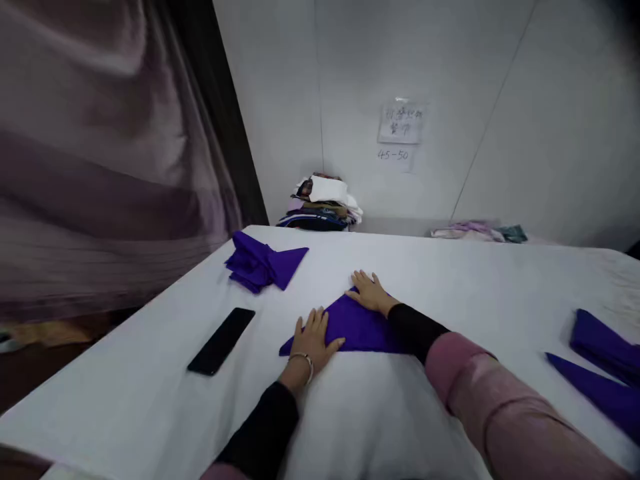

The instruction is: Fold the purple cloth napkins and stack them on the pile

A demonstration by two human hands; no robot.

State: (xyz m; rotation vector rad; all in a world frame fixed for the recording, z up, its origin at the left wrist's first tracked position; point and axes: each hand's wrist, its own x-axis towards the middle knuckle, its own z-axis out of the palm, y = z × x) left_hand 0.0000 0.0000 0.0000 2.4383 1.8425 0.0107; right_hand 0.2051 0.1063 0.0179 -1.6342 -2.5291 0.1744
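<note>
Purple cloth (357, 327) = landmark, lying flat as a triangle on the white table (150, 373), long edge facing the person, peak pointing away.

L hand (313, 340) open, palm down, fingers spread, pressing on cloth near its left corner; bracelet (309, 367) on that wrist. R hand (369, 292) also open, palm down, on cloth at its peak. Neither hand grips anything. R forearm covers cloth's right corner, so that bit can't be seen.

Phone (221, 341), dark, left of cloth, not touching it. Bunched cloth (255, 263), also purple, beyond & left of cloth. Two more purple pcs well to the right of cloth: upper pc (605, 347) & pointed pc (600, 393), both cut off by frame edge.

Far behind cloth, past table edge: clothes pile (323, 203), w/ low pile (475, 231) farther right. Sign (400, 127) on wall (450, 60) above, handwritten, "45-50" below it. Curtain (125, 147) far left of cloth.
</note>
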